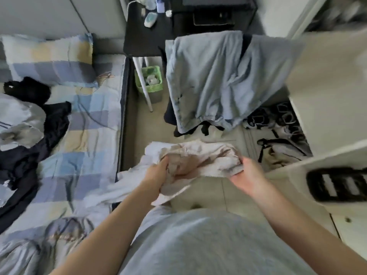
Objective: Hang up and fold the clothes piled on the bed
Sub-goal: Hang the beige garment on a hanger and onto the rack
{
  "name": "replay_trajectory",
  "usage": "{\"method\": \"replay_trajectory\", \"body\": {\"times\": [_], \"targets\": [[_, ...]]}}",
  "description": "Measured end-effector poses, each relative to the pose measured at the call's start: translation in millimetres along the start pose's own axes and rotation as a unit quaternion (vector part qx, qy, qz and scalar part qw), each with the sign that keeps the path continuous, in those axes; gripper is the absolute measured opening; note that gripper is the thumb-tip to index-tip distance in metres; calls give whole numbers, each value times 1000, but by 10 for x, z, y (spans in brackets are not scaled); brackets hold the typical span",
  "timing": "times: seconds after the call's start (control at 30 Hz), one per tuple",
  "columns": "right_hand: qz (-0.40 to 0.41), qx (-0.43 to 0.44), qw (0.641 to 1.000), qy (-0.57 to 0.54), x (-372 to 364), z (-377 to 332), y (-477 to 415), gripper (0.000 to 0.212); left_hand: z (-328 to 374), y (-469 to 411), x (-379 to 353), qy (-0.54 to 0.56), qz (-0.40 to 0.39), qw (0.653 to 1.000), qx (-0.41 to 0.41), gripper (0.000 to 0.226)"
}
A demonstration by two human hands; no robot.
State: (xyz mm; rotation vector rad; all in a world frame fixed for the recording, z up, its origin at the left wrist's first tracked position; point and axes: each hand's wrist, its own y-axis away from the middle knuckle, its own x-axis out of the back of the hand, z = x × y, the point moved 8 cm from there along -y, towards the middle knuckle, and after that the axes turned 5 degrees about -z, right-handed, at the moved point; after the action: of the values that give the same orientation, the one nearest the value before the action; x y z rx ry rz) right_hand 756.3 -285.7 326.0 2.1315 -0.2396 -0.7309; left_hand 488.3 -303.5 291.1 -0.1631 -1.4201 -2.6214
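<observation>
Beige garment [200,155] hung bunched over the floor just beside the bed [93,133]. My left hand [156,173] gripped its crumpled middle and my right hand [246,171] pinched a ribbed edge. I judged it best to find both shoulders and shake it flat before folding (dark clothes [39,135] lay piled on the bed).
</observation>
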Motion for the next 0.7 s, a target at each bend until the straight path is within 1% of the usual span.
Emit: {"method": "replay_trajectory", "body": {"times": [0.03,0.13,0.2,0.27,0.3,0.37,0.43,0.53,0.6,0.7], "targets": [[10,11,1000,-3,121,-66,93,38,118,37,-121,-27,5,1000,-11,43],[50,53,995,-61,679,-256,416,39,503,230,-737,-80,-24,994,-64,38],[71,84,988,-112,916,-370,632,36,770,357,-1127,-106,-54,987,-107,36],[72,109,979,-155,1072,-505,825,32,1004,483,-1507,-113,-92,979,-142,32],[74,124,975,-168,1137,-587,919,35,1108,531,-1675,-116,-108,975,-158,30],[88,155,969,-171,1273,-762,1082,44,1304,647,-1956,-118,-135,967,-180,29],[91,188,963,-172,1322,-979,1250,46,1554,754,-2221,-115,-167,959,-199,28],[109,233,954,-154,1319,-1437,1464,40,2098,938,-2640,-118,-212,940,-241,23],[103,275,944,-149,1254,-1825,1593,38,2532,1107,-2948,-115,-249,920,-279,22],[108,357,916,-148,1176,-2482,1778,30,3181,1395,-3401,-108,-314,883,-332,27]]}}
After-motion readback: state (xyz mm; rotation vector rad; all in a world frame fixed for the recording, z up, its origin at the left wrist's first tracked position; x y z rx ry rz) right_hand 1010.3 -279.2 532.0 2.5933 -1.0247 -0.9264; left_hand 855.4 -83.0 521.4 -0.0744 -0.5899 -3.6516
